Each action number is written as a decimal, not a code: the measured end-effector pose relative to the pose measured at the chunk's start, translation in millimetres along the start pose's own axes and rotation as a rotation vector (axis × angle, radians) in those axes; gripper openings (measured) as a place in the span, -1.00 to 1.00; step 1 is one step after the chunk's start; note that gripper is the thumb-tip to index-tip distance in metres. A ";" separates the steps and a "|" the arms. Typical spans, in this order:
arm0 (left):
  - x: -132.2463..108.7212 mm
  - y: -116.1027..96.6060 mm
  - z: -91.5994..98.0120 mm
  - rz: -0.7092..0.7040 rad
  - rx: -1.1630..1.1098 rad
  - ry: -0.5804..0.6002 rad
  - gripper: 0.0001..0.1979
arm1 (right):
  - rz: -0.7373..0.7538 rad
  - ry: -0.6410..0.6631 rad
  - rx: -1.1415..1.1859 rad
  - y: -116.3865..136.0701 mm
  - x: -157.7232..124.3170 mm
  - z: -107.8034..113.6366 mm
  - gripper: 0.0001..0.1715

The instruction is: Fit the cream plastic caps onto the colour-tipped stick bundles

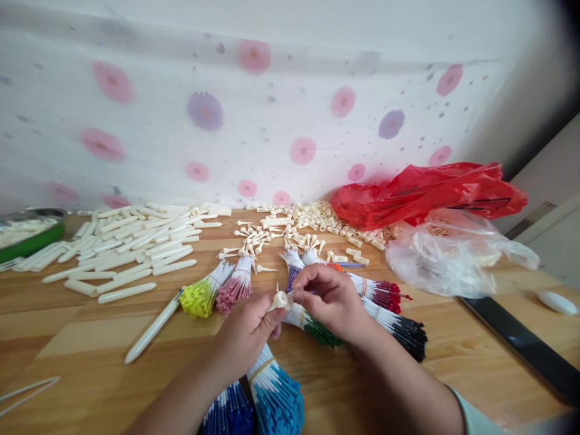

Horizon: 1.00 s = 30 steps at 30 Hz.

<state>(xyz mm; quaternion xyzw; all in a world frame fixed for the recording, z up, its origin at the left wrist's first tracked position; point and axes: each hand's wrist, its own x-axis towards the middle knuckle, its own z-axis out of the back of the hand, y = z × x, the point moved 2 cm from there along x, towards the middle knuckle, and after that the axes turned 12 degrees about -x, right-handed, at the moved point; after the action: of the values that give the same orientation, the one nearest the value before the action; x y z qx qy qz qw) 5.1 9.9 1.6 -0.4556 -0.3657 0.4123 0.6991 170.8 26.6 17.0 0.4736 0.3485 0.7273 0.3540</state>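
My left hand (254,326) is closed around a small cream plastic part (281,299), whose round end points up between the hands. My right hand (328,299) is pinched beside that part; whatever lies between its fingertips is too small to make out. Around both hands lie bundles of thin white refills with coloured ends: yellow (199,297), pink (234,289), purple (292,266), green (319,326), red (380,292), black (403,329), light blue (278,389) and dark blue (229,411). A white pen (153,326) rests left of my left hand.
Cream pen barrels (131,241) are piled at the left, near a green bowl (43,238). Small cream parts (308,219) lie along the back. At right are a red bag (426,193), a clear bag (444,254), a black phone-like slab (521,344) and a white oval object (557,302).
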 end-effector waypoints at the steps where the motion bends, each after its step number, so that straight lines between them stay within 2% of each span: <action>1: -0.1 0.3 -0.4 0.001 0.020 0.002 -0.68 | 0.029 0.014 -0.040 1.1 0.4 -0.7 -0.90; 6: 0.2 1.7 -0.4 0.018 0.023 0.012 -0.69 | 0.121 0.022 -0.125 5.2 2.3 -1.0 -0.94; 11: -0.9 2.8 1.9 -0.008 -0.021 0.070 -0.68 | 0.087 0.055 -0.050 5.3 2.3 -1.6 -0.89; 16: -2.5 5.6 1.5 0.046 -0.121 0.102 -0.65 | -0.001 0.094 0.038 2.2 0.8 -5.6 -0.82; 20: -1.7 8.1 -0.1 0.050 -0.080 0.109 -0.63 | 0.088 0.087 -0.233 4.0 -0.3 -6.0 -0.86; 24: 0.0 8.2 0.1 0.048 -0.011 0.066 -0.63 | 0.198 0.104 -0.508 7.5 -0.5 -5.5 -0.78; 26: 0.6 7.9 0.4 0.051 0.026 0.055 -0.63 | 0.196 0.140 -0.565 8.2 -0.1 -5.5 -0.76; 30: 1.0 7.2 1.2 0.046 0.073 0.029 -0.62 | 0.203 0.147 -0.539 6.8 0.8 -6.9 -0.86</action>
<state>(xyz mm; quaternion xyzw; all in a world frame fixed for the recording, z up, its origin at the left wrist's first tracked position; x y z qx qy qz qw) 2.7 13.0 -4.6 -0.4441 -0.3298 0.4349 0.7105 162.9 22.6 20.9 0.3410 0.1182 0.8576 0.3665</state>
